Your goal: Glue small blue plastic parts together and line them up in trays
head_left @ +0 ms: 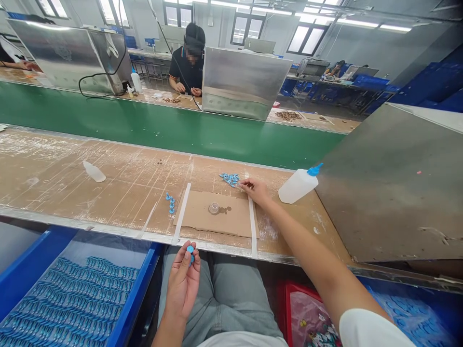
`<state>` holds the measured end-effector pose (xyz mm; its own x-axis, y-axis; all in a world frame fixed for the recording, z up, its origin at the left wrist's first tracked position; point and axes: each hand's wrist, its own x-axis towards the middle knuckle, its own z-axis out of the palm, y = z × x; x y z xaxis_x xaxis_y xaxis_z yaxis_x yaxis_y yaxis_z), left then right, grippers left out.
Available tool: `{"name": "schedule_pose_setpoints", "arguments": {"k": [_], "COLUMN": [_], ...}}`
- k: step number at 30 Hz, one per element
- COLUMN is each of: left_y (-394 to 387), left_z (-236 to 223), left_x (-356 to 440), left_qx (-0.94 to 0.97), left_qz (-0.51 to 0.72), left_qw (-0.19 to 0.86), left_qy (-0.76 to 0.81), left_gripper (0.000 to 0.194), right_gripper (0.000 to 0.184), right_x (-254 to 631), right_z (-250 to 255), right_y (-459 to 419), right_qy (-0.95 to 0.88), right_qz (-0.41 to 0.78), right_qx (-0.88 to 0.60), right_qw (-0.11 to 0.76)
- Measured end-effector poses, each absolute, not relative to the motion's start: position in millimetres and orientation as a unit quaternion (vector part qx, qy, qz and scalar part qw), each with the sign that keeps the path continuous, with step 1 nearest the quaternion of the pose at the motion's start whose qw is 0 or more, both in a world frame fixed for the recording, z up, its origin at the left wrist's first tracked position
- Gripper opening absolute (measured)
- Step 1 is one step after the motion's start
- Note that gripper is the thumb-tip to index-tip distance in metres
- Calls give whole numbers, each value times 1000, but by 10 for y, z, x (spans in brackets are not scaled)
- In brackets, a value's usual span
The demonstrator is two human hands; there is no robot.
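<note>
My left hand (pixel 185 274) is closed around small round blue plastic pieces (pixel 190 249), held low in front of my lap. My right hand (pixel 256 189) reaches over the table, its fingertips pinched at the edge of a pile of small blue parts (pixel 230 179); whether a part is between them I cannot make out. Between the hands lies a cardboard sheet (pixel 202 224) taped at both sides, with a small clear cup (pixel 214 208) on it beside dark wet spots. Left of the cardboard stand several blue pieces (pixel 171 206) in a short row.
A white squeeze bottle (pixel 298 186) with a blue tip leans at the right, near a metal box (pixel 390 193). A small bottle (pixel 94 171) lies at left. Below are a blue bin (pixel 144 270) of blue parts and a red crate (pixel 289 308). A person (pixel 188 62) sits beyond the green belt (pixel 152 130).
</note>
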<state>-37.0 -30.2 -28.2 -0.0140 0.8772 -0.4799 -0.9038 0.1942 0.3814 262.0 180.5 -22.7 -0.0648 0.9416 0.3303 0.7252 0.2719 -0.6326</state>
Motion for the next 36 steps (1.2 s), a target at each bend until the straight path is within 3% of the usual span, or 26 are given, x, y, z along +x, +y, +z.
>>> {"name": "schedule_pose_setpoints", "arguments": {"k": [5,9,12,18,31,36], "left_y": [-310,-300,-312,-336,-326,-336], "left_z": [-281,-288,-289,-278,-279,-282], "left_x": [-391,-373,-363,-372,-372,-382], "left_qx": [-13,-6,-7,-23,-16,-25], "left_qz": [633,630,629,630,629,627], "left_qw": [700,705,708,705,703,705], "left_qy": [331,325,322,326,332,330], "left_gripper": [26,25,25,26,26,27], "right_gripper": [22,22,19,21,21,22], "right_x": [2564,2419,2327,2326,2076,1788], "right_z": [16,94,91,-38,-166,-33], "right_y": [1621,1512,1467,1383,1095,1063], "right_qy": [-844,-875,-875,-851,-704,-722], "right_qz": [151,117,111,82,185,205], "right_qx": [-444,-438,-447,-478,-531,-507], "right_qw": [260,167,149,204,434,425]}}
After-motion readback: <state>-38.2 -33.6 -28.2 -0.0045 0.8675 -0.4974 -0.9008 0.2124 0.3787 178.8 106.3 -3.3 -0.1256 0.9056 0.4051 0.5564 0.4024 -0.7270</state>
